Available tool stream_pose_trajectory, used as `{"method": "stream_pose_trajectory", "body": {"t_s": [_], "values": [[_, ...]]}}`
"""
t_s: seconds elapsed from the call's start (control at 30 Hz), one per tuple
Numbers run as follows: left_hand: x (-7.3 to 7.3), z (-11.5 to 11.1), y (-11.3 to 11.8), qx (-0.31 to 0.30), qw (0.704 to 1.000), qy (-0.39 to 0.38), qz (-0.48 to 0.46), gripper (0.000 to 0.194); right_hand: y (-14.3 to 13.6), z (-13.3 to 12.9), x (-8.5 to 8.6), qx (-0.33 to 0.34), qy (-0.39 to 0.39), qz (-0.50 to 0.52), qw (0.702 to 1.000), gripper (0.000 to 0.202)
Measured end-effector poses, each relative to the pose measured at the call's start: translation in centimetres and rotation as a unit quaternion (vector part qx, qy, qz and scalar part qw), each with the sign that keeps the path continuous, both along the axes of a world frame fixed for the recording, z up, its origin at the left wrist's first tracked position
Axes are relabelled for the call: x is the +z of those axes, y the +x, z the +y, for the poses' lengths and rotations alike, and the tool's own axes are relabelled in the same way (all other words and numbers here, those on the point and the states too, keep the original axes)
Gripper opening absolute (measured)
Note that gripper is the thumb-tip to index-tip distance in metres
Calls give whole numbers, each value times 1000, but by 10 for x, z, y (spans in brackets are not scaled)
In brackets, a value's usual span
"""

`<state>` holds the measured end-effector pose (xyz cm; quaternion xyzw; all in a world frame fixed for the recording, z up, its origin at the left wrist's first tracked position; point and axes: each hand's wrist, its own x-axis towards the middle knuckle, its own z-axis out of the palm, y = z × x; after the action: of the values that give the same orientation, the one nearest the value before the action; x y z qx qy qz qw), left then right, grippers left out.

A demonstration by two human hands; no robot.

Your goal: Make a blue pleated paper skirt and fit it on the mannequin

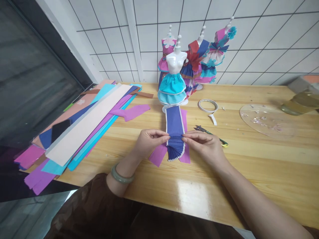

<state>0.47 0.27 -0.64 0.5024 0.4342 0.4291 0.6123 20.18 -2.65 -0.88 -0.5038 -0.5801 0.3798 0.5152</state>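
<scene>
Between my hands lies a dark blue strip (174,121) with white edges, flat at its far end and gathered into narrow pleats at the near end. My left hand (152,141) pinches its left edge, and my right hand (203,142) pinches the right edge at the same pleat. Both hands are closed, thumb against fingers. Purple strips (159,156) lie under the blue one. Just beyond stands a white mannequin (176,61) in a tiered turquoise skirt (171,87). Scissors (224,143) with yellow-green on the handle lie partly behind my right hand.
A pile of coloured strips (87,122) with a dark phone (61,130) on it covers the table's left side. Several dressed mannequins (194,59) stand by the tiled wall. To the right are a tape roll (208,105), a clear plate (264,121) with small bits, and a glass container (300,101).
</scene>
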Motion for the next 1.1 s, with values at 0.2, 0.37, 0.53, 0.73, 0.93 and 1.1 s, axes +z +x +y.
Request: {"method": "stream_pose_trajectory", "body": {"t_s": [0.2,0.37,0.53,0.73,0.93,1.1], "values": [[1,0,2,-1,1000,0,-15,22,-1,0,0,-4,-6,-7,1000,10],[0,0,1,-15,1000,14,-17,19,-1,0,0,-5,-1,-8,1000,10],[0,0,1,-17,1000,16,-16,18,-2,-1,1,-11,-14,-4,1000,11],[0,1,3,-16,1000,5,-19,19,-2,-1,-1,-14,-15,11,1000,16],[0,1,4,4,999,20,-25,23,-5,-1,0,-11,-5,9,1000,15],[-1,1,4,-4,1000,27,-13,25,-6,-2,0,-7,-1,-3,1000,16]]}}
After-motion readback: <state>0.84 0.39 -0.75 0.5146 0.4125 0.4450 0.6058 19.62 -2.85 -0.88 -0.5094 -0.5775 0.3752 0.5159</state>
